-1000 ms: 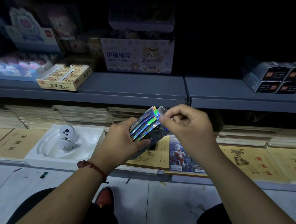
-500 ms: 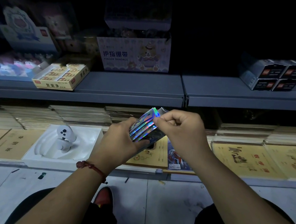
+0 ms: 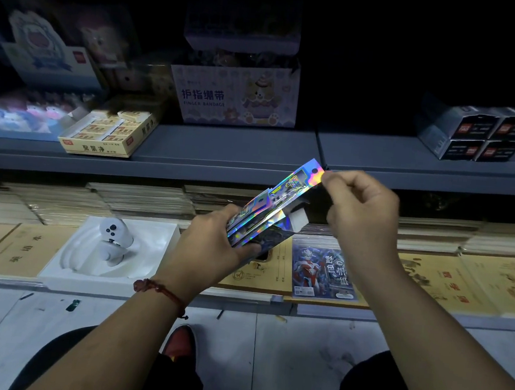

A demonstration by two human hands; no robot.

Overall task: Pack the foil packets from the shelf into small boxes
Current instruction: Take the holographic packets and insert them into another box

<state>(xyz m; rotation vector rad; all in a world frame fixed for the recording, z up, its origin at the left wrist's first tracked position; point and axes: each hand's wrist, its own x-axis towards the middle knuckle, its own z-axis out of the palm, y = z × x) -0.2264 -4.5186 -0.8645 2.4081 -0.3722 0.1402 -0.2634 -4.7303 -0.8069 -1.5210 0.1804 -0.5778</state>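
Observation:
My left hand [image 3: 211, 240] grips the lower end of a small shiny holographic box [image 3: 259, 223], held tilted in front of the shelves. My right hand [image 3: 362, 205] pinches the top flap [image 3: 310, 176] of that box, the one with a hanging hole, and holds it lifted up and back. The box mouth shows a white inner flap. A foil packet [image 3: 321, 273] with a red and silver figure lies flat on the lower shelf, just below my right wrist.
Tan notebooks [image 3: 449, 279] cover the lower shelf. A white tray [image 3: 156, 248] with a white controller sits left of my left hand. On the grey upper shelf [image 3: 228, 154] stand an eraser box [image 3: 108, 133], a finger bandage carton [image 3: 234, 98] and dark boxes [image 3: 482, 134].
My right hand has pulled the box's top flap up and out to the right, so the box now stands open. My left hand keeps its grip in about the same place.

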